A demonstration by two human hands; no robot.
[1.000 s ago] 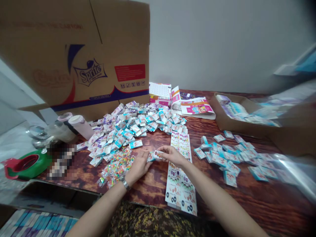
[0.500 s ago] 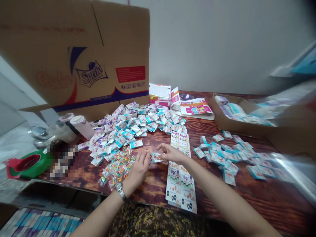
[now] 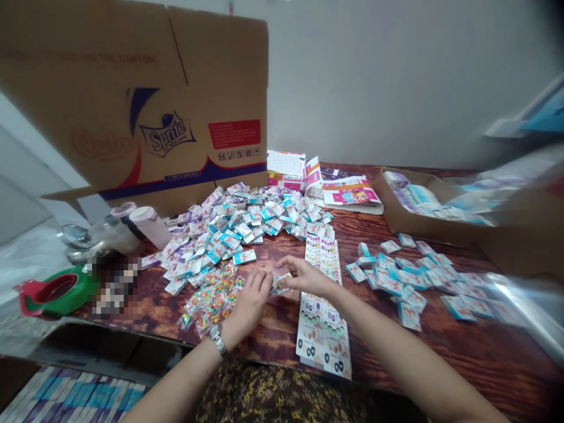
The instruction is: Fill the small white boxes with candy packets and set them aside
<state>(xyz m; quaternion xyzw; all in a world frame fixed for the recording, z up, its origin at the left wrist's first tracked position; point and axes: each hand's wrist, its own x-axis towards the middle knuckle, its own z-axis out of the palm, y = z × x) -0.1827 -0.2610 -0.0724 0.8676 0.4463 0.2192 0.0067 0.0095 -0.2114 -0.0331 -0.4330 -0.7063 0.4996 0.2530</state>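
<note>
Over the middle of the table, my right hand (image 3: 306, 277) holds a small white-and-blue carton (image 3: 281, 284) between thumb and fingers. My left hand (image 3: 252, 298), with a metal watch on its wrist, is close against the carton's left end. Its fingers are pressed together, and whatever they pinch is hidden. Beside that hand lies a heap of clear packets of colourful candies (image 3: 215, 294). Behind it spreads a large pile of small white, blue and purple cartons (image 3: 238, 226). Printed sticker sheets (image 3: 324, 335) lie under and beside my right forearm.
A big brown carton (image 3: 211, 70) stands at the back left. Nearer are a pink-lidded cup (image 3: 152, 229) and a green tape roll (image 3: 73, 294). More small cartons (image 3: 396, 276) lie at right, before an open cardboard box (image 3: 409, 220). Printed packaging (image 3: 350, 194) lies at the back.
The left hand has moved slightly right and nearer the front edge. The small carton now shows less between the hands and looks tilted. The view has shifted a little.
</note>
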